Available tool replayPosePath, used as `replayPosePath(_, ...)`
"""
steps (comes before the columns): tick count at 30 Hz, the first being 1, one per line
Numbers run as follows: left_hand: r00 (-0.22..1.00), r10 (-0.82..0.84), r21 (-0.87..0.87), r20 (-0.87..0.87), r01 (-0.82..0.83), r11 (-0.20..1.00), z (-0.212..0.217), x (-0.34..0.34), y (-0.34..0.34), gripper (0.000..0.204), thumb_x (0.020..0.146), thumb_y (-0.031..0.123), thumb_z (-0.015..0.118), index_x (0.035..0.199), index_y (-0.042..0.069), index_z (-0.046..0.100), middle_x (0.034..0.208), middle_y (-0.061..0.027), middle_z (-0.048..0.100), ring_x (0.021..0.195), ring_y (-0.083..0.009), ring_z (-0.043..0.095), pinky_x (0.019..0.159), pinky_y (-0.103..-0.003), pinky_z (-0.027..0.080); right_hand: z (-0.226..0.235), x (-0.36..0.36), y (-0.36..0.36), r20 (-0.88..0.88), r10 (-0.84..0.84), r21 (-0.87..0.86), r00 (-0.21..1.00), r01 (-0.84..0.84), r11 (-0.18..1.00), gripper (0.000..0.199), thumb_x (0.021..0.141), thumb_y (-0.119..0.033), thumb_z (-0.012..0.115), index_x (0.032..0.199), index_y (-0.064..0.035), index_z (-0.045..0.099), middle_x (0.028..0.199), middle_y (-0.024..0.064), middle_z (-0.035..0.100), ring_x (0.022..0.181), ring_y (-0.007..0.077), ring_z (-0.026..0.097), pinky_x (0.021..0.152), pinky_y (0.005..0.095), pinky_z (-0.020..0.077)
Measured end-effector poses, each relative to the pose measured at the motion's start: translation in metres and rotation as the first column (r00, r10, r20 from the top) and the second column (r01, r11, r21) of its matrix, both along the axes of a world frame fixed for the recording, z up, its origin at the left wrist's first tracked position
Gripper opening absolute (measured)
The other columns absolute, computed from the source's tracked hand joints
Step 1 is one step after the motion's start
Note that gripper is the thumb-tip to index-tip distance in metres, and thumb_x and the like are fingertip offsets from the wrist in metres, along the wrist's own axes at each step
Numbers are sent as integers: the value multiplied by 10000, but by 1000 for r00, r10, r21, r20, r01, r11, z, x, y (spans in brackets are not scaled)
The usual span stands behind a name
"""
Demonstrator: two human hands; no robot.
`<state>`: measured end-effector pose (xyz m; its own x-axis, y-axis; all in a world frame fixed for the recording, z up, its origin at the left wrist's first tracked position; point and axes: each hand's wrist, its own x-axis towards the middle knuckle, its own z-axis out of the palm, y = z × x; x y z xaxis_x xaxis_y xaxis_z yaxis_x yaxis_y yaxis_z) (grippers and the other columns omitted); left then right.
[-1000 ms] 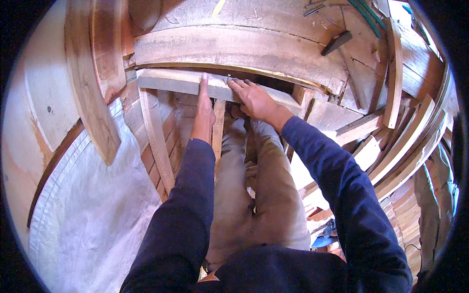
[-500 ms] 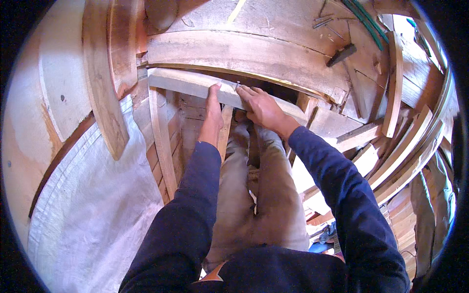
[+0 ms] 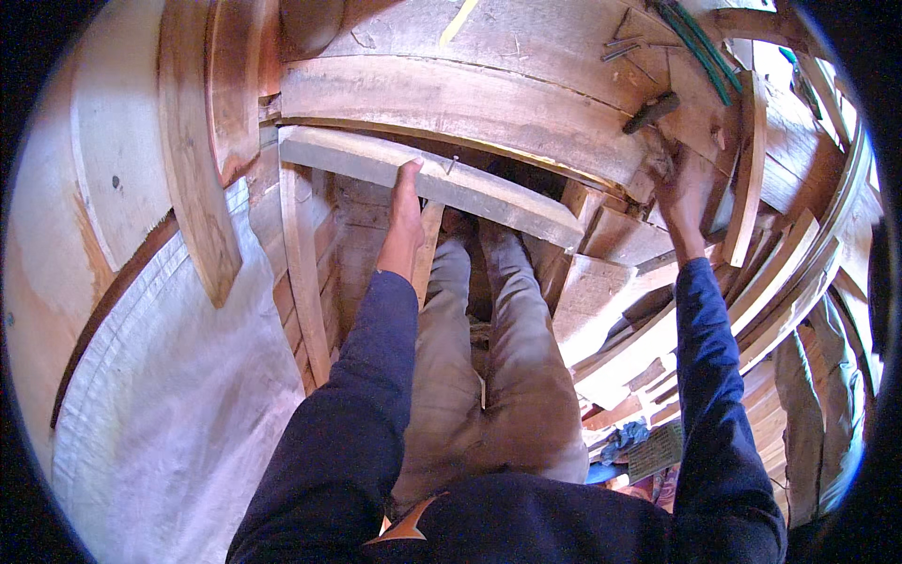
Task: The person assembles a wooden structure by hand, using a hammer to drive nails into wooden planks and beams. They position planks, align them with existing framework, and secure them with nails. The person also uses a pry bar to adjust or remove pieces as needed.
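Observation:
A pale wooden board [image 3: 507, 200] lies across in front of me, just this side of the planked surface. My left hand [image 3: 406, 218] grips its near edge, thumb on top; the fingers beneath are hidden. A nail [image 3: 452, 165] stands up from the board's top, a little right of that thumb. Over to the right, on the planks, is a hammer with a dark head [image 3: 650, 112]. My right hand [image 3: 684, 193] is closed over its handle, which is mostly covered; the fingers are somewhat blurred.
Loose nails [image 3: 622, 47] and a green strip-like thing [image 3: 700, 52] lie on the far planks [image 3: 451, 94]. Curved-looking wooden strips [image 3: 780, 273] are stacked at the right. A white woven sheet [image 3: 178, 404] hangs at the left beside an upright timber [image 3: 197, 160].
My right hand has left the nail on the board and reached right to the hammer's handle. The nail now stands unheld. My left hand keeps its grip on the board.

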<state>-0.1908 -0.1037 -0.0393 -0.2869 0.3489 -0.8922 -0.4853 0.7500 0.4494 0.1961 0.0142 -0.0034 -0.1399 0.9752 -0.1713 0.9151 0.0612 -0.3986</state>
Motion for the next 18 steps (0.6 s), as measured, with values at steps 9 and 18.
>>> replayPosePath(9,998,52,-36,22,-51,998,-27,-13,-14,778,772,531,622,1312,-13,488,1333,-149,483,1236,-254,428,1061,-370,304,30,-4,-1,107,-121,-196,987,141,971,273,973,-289,482,1064,-32,506,845,140,611,689,309,608,598,431,464)
replayPosePath(18,998,-28,-129,-53,21,991,13,2,8,844,764,551,618,1377,4,427,1428,-157,399,1298,-265,360,1092,-390,249,107,-159,2,-302,-493,-858,816,-8,513,385,990,-343,450,1151,4,493,683,49,534,533,147,541,439,306,469)
